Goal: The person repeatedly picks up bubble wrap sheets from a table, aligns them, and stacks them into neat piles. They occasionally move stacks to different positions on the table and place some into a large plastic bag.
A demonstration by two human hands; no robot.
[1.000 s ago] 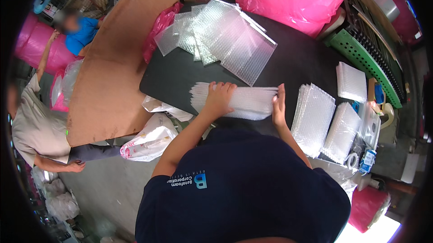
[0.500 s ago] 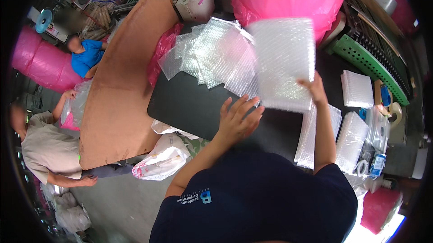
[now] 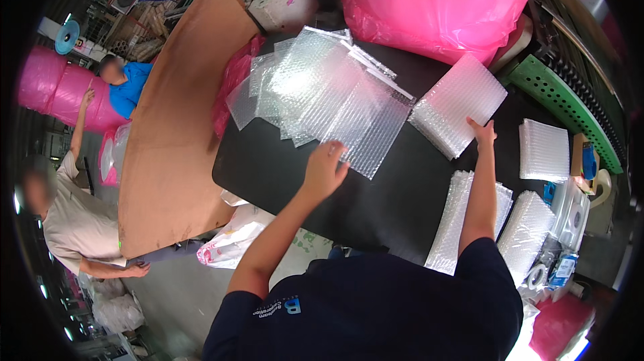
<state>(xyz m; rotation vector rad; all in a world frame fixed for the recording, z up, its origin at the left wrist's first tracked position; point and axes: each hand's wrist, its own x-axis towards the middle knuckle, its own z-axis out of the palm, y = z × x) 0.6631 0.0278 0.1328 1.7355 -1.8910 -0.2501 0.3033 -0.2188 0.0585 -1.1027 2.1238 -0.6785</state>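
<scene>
A fan of overlapping clear bubble-wrap pouches (image 3: 302,86) covers the far middle of the dark table. My left hand (image 3: 326,168) is at the near edge of these pouches, its fingers loosely bent over the nearest corner and the thumb apart. To the right of the fan, a thick neat stack of bubble-wrap pouches (image 3: 461,101) rests on the table at a slant. My right hand (image 3: 483,136) touches this stack's near right edge, thumb stretched over the top, fingers apart from it beside the edge.
More pouch stacks (image 3: 451,227) lie nearby, with tape rolls (image 3: 537,276) at the right. A large pink wrapped roll (image 3: 436,6) stands behind the table (image 3: 268,166). A brown board (image 3: 181,133) rises left. Beyond it are two people, one in blue (image 3: 127,89), one in beige (image 3: 84,210).
The thick stack has come down onto the table and turned to a slant. My left hand has moved left to the fan's edge. The beige-shirted person's arm has risen.
</scene>
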